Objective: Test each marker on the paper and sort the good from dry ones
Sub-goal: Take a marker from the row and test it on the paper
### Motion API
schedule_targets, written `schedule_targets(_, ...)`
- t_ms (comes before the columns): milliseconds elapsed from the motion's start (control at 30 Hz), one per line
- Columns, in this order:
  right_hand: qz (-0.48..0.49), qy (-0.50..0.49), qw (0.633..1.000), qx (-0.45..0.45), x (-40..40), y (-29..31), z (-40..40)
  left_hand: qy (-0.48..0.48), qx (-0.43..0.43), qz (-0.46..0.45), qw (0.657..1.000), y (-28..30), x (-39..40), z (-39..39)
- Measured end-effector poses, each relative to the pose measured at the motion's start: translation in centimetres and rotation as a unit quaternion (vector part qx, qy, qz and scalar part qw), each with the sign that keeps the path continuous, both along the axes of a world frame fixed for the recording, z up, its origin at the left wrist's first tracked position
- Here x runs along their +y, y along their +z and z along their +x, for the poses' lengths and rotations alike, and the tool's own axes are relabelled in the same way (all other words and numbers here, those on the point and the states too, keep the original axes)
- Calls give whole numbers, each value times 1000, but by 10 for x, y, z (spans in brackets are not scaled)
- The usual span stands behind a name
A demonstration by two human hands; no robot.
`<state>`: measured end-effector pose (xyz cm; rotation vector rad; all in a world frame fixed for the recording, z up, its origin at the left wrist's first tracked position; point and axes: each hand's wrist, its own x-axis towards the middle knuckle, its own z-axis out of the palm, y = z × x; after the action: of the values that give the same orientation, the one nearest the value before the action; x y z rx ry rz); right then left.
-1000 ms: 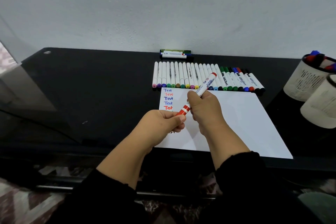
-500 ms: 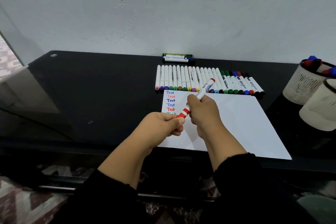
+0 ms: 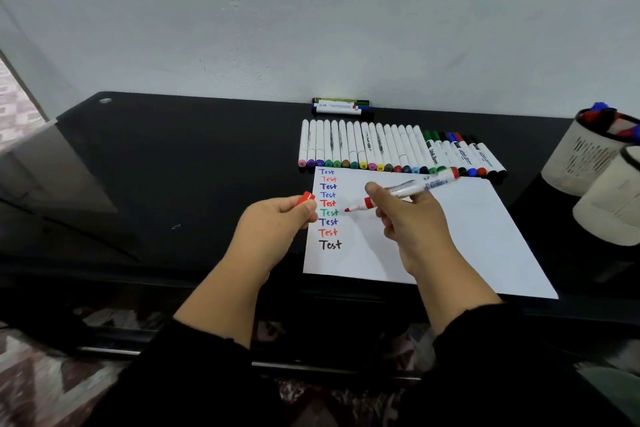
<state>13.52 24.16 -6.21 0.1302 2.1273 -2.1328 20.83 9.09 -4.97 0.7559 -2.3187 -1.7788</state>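
Your paper (image 3: 450,236) lies on the desk (image 3: 173,166) at frame centre-right. Behind it runs the marker row (image 3: 398,152), with a few more markers (image 3: 341,107) against the wall. Two cups (image 3: 588,156) stand at the right edge.

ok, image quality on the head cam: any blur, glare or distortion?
Head view: wide-angle bending curves the table edge; the red marker in the right hand is slightly motion-smeared, its print unreadable; soft hand shadows fall on the paper; the written column stays legible; faint reflections on the glossy black top; frame corners are dim.
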Motion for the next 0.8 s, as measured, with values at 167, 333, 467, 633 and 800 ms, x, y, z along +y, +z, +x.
schedule_targets(167, 65, 56, 996, 12, -2, -8, 11, -2, -14, -26, 1000, -2, -9, -2)
schedule_targets(333, 166, 79, 981, 57, -11, -11, 21, -11, -15, -32, 999, -6, -7, -3)
schedule_targets(467, 203, 99, 973, 58, -20, -14, 26, -25, -19, -40, 999, -8, -6, -5)
schedule_targets(633, 232, 107, 964, 67, -24, -18, 26, -36, -16, -54, 998, -9, -5, -6)
schedule_targets(800, 259, 127, 954, 86, -26, -20, 27, -38, -12, -53, 998, -11, -7, -7)
